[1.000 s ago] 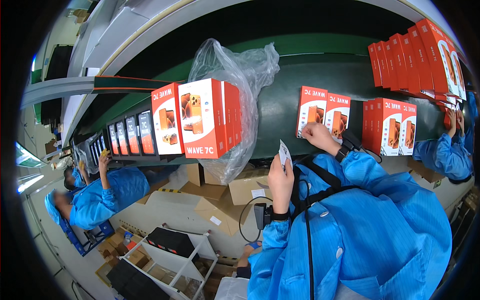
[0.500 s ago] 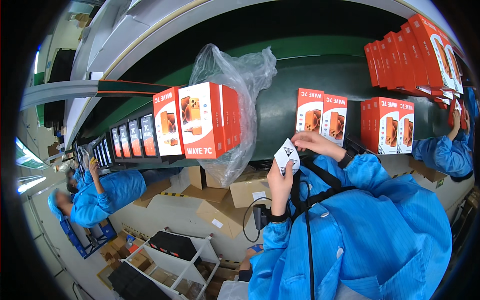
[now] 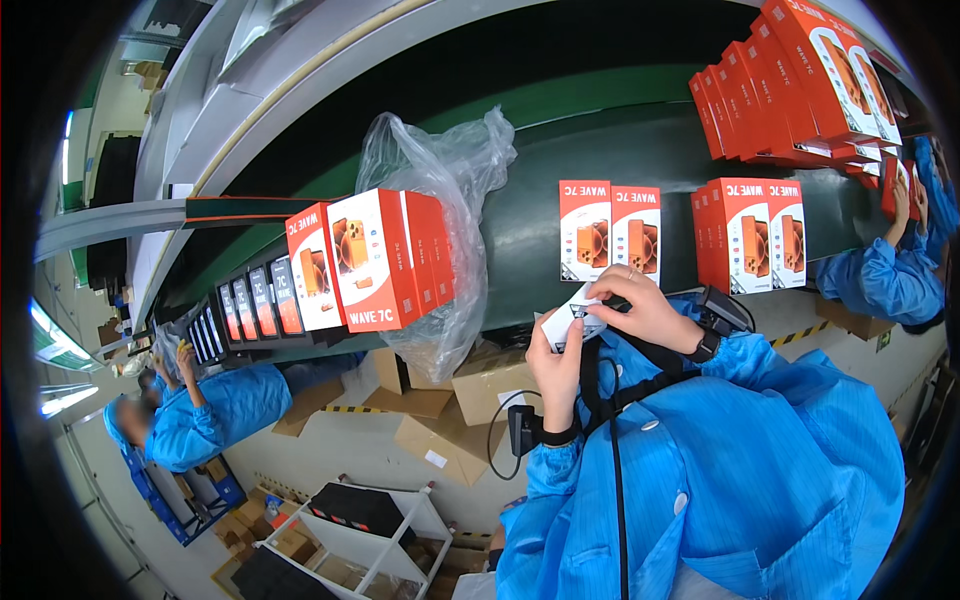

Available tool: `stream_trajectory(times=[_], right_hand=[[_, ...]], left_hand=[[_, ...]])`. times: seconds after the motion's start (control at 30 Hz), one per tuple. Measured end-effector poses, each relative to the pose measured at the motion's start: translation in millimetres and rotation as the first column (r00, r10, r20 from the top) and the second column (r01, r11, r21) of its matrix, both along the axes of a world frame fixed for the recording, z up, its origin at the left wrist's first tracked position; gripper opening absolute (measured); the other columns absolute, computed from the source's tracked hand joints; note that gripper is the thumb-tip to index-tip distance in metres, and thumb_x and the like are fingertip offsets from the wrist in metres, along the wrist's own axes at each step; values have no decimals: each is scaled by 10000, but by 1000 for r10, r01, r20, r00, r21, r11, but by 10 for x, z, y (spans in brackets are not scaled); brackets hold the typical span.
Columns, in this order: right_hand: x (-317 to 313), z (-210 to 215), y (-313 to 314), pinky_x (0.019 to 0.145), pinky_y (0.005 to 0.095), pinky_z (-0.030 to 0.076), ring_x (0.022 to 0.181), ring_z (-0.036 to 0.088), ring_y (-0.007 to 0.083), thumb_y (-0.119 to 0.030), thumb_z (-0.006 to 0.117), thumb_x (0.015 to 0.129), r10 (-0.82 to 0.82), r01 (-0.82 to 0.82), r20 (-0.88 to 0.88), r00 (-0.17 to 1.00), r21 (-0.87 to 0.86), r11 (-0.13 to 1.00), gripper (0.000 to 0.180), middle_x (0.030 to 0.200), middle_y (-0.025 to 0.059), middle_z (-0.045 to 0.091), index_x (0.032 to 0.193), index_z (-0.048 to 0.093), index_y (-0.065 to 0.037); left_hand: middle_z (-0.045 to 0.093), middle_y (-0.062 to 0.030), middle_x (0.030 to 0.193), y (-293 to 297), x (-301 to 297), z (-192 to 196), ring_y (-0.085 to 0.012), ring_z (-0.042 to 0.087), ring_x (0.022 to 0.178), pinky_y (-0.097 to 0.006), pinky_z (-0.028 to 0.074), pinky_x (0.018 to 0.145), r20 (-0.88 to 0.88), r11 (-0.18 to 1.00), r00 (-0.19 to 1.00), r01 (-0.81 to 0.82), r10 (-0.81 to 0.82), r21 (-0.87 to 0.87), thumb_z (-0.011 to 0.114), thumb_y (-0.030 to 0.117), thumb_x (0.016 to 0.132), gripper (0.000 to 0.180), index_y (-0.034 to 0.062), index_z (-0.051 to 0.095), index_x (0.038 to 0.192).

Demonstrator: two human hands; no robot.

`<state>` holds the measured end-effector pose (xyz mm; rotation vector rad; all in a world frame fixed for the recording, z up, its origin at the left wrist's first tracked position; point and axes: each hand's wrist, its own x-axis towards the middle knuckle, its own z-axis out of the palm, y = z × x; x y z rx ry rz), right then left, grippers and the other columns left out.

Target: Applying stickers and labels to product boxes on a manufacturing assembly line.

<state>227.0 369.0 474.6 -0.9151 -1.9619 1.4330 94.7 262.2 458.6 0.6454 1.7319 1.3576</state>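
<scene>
My left hand (image 3: pixel 556 368) pinches a small white sheet of stickers with black triangle marks (image 3: pixel 562 322) between thumb and fingers. My right hand (image 3: pixel 645 315) is closed over the sheet's upper right corner, thumb and fingertips pressed together there. Whether a sticker has come off in those fingertips is hidden. Just beyond the hands, two red-and-white phone boxes (image 3: pixel 584 232) lie side by side on the dark green bench (image 3: pixel 530 215), their fronts facing up.
Red phone boxes (image 3: pixel 735 240) stand grouped to the right, with taller stacks (image 3: pixel 790 90) behind. At left, more boxes (image 3: pixel 372 262) sit against a clear plastic bag (image 3: pixel 440 165), beside black trays of phones (image 3: pixel 262 300). Co-workers in blue (image 3: pixel 225 405) work at both sides.
My right hand has moved in over the sticker sheet and pinches its corner. The sheet has tilted and shows fewer marks. The view has shifted, so the bench boxes appear farther left.
</scene>
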Motion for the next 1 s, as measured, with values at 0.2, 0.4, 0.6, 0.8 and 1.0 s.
stream_trajectory(times=[0.2,0.4,0.6,0.8,1.0], right_hand=[[156,25,44,732,320,477,842,598,231,-63,687,768,90,-90,22,996,20,996,156,875,90,622,900,626,-7],[273,23,113,737,306,493,802,617,211,-53,675,774,177,-174,25,984,-91,981,132,857,86,630,880,621,5],[327,-121,62,711,298,499,778,625,188,-73,689,776,74,-78,-25,997,-253,964,120,840,89,630,814,609,8],[365,-222,66,635,286,506,709,624,149,-110,684,796,207,-208,21,978,95,973,138,814,83,628,812,613,7],[549,-1180,252,601,276,501,623,633,159,-127,680,763,70,-4,236,969,-266,964,136,698,88,665,799,675,5]], left_hand=[[671,-79,852,24,125,50,-101,606,772,-259,491,696,-64,998,996,56,-57,-21,683,110,836,209,-11,631,997],[681,-103,849,41,246,85,-122,630,768,-271,498,697,-153,997,985,78,-78,-3,680,125,836,210,-4,634,995],[654,-167,869,81,399,128,-243,647,772,-331,495,693,-299,995,950,94,-85,15,569,127,903,188,-6,595,1033],[630,-205,829,76,382,-5,-284,637,740,-362,491,680,-507,993,859,-105,66,-49,498,164,936,244,-46,553,1047],[624,-222,872,-35,299,-36,-321,628,754,-383,481,681,-455,976,876,-212,164,-57,474,152,944,239,-47,550,1052]])
